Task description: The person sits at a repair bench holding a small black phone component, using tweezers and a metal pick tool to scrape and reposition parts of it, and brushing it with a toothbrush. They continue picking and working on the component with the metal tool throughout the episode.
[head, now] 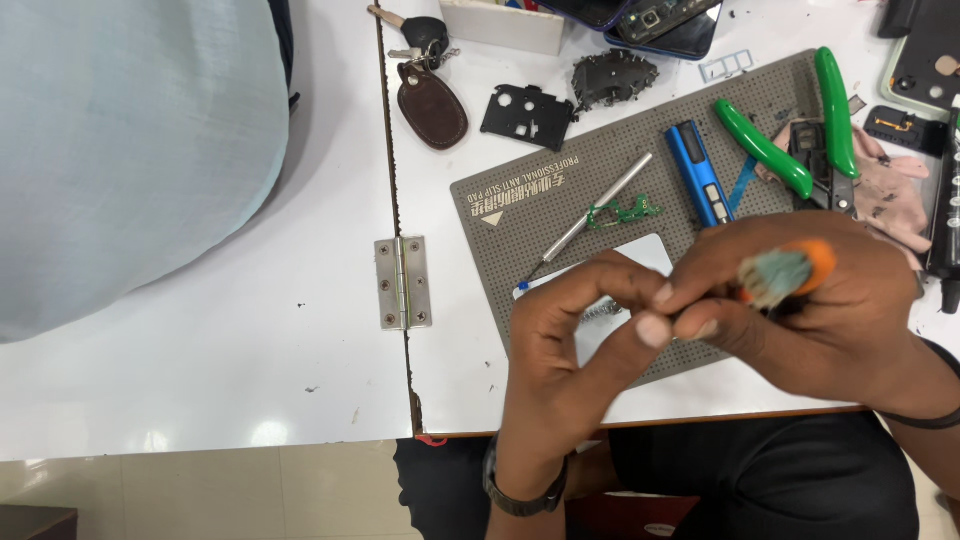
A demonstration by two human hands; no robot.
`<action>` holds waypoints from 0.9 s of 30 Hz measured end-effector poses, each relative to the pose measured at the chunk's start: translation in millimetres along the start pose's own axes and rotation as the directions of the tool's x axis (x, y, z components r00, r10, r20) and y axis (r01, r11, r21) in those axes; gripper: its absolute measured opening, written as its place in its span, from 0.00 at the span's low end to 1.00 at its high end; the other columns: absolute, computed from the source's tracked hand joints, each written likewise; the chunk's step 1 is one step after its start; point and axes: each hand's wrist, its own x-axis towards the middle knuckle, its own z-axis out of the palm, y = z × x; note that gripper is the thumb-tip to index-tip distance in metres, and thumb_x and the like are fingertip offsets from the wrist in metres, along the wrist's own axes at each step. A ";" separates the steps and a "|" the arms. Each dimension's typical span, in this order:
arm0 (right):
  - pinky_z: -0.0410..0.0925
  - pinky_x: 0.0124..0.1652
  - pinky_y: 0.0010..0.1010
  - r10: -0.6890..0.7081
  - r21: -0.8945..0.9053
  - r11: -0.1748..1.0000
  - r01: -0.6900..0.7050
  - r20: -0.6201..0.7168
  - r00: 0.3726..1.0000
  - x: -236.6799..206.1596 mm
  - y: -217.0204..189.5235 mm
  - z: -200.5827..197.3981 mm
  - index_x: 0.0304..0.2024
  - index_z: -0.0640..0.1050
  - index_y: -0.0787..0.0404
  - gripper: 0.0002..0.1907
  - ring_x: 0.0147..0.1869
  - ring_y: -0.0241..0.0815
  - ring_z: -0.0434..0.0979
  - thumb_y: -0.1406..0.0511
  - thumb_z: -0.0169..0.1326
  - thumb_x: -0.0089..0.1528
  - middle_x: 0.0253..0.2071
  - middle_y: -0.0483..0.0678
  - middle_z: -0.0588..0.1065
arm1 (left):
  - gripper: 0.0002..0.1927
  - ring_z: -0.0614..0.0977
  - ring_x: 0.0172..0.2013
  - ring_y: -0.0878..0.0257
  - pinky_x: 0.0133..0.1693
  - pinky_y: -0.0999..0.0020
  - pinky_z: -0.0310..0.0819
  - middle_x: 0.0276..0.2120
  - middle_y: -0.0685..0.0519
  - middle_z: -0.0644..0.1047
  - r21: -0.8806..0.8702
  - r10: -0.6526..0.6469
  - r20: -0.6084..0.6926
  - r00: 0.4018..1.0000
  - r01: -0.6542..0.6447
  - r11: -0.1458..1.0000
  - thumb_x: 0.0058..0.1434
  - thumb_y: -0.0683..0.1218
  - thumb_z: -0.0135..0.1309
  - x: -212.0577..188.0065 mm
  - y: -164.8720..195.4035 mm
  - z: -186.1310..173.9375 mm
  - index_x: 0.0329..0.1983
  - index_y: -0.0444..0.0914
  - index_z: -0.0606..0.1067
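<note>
Both hands [690, 310] meet over the grey mat's [520, 200] near edge.

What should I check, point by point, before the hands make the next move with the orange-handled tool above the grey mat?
1. Right hand grips the orange-handled tool: ok.
2. Left hand pinches a small part at the tool's tip: cannot tell, the fingers hide it.
3. Grey mat lies flat under the hands: ok.
4. Small green part rests on the mat, apart from the hands: ok.
5. Green-handled pliers and blue tool lie beyond the hands: ok.
</note>
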 end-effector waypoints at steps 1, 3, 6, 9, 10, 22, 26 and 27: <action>0.76 0.35 0.21 -0.014 -0.034 0.999 0.013 -0.026 1.000 0.9 -2.1 -0.3 0.42 0.80 0.64 0.11 0.37 0.32 0.84 0.62 0.61 0.63 0.37 0.46 0.82 | 0.12 0.81 0.39 0.68 0.49 0.70 0.75 0.38 0.51 0.82 0.094 0.019 -0.050 0.999 -0.014 0.995 0.69 0.46 0.64 -0.5 -0.1 3.1 0.50 0.35 0.79; 0.75 0.35 0.23 0.008 -0.129 0.991 -0.016 -0.061 0.998 2.2 -5.1 -0.3 0.41 0.82 0.64 0.10 0.37 0.33 0.83 0.63 0.63 0.62 0.35 0.47 0.82 | 0.14 0.83 0.39 0.69 0.48 0.70 0.79 0.40 0.51 0.83 0.161 0.060 -0.107 0.993 -0.042 0.986 0.67 0.47 0.65 -0.1 0.0 6.5 0.52 0.35 0.79; 0.72 0.30 0.21 0.048 -0.220 0.973 -0.067 -0.093 0.995 3.2 -5.9 2.0 0.40 0.83 0.64 0.10 0.32 0.31 0.81 0.64 0.65 0.60 0.32 0.46 0.83 | 0.12 0.83 0.37 0.69 0.45 0.72 0.81 0.42 0.49 0.84 0.092 0.074 -0.148 0.986 -0.061 0.994 0.67 0.44 0.66 3.8 -1.8 7.7 0.49 0.34 0.81; 0.72 0.29 0.19 0.030 -0.158 0.986 -0.052 -0.140 0.990 1.7 -6.0 7.4 0.44 0.81 0.64 0.14 0.32 0.29 0.81 0.63 0.65 0.60 0.30 0.44 0.80 | 0.13 0.82 0.33 0.69 0.35 0.75 0.79 0.40 0.49 0.84 0.028 -0.007 -0.190 0.982 0.013 1.000 0.63 0.43 0.66 4.4 -4.8 7.9 0.50 0.34 0.82; 0.70 0.28 0.19 0.054 -0.160 0.984 -0.080 -0.160 0.986 1.9 -5.1 9.6 0.46 0.81 0.65 0.17 0.31 0.30 0.79 0.63 0.66 0.59 0.28 0.42 0.79 | 0.14 0.82 0.33 0.70 0.33 0.77 0.78 0.38 0.49 0.84 -0.003 -0.025 -0.194 0.981 0.025 1.000 0.62 0.44 0.66 4.8 -5.8 6.6 0.50 0.35 0.81; 0.71 0.33 0.16 0.069 -0.160 0.981 -0.112 -0.252 0.965 -4.4 3.5 13.2 0.40 0.77 0.61 0.19 0.35 0.25 0.78 0.59 0.69 0.54 0.35 0.42 0.77 | 0.09 0.81 0.33 0.72 0.36 0.78 0.78 0.44 0.48 0.82 0.045 0.083 -0.078 0.993 -0.080 0.996 0.70 0.42 0.63 1.1 -7.4 5.2 0.50 0.33 0.81; 0.69 0.36 0.18 0.040 0.103 0.995 -0.018 -0.216 0.976 -1.4 0.5 17.0 0.47 0.75 0.61 0.19 0.36 0.26 0.76 0.56 0.63 0.63 0.34 0.41 0.75 | 0.11 0.80 0.33 0.69 0.35 0.76 0.76 0.44 0.48 0.80 -0.214 0.006 -0.107 0.994 -0.029 0.976 0.72 0.42 0.61 0.5 -10.5 8.5 0.55 0.33 0.79; 0.68 0.36 0.20 0.043 0.107 0.994 -0.024 -0.184 0.982 -1.0 -1.7 16.1 0.48 0.74 0.62 0.17 0.34 0.27 0.74 0.58 0.60 0.65 0.33 0.42 0.75 | 0.12 0.80 0.33 0.69 0.36 0.75 0.77 0.44 0.47 0.80 -0.266 0.003 -0.103 0.995 -0.031 0.964 0.72 0.42 0.61 1.1 -11.6 7.4 0.55 0.32 0.79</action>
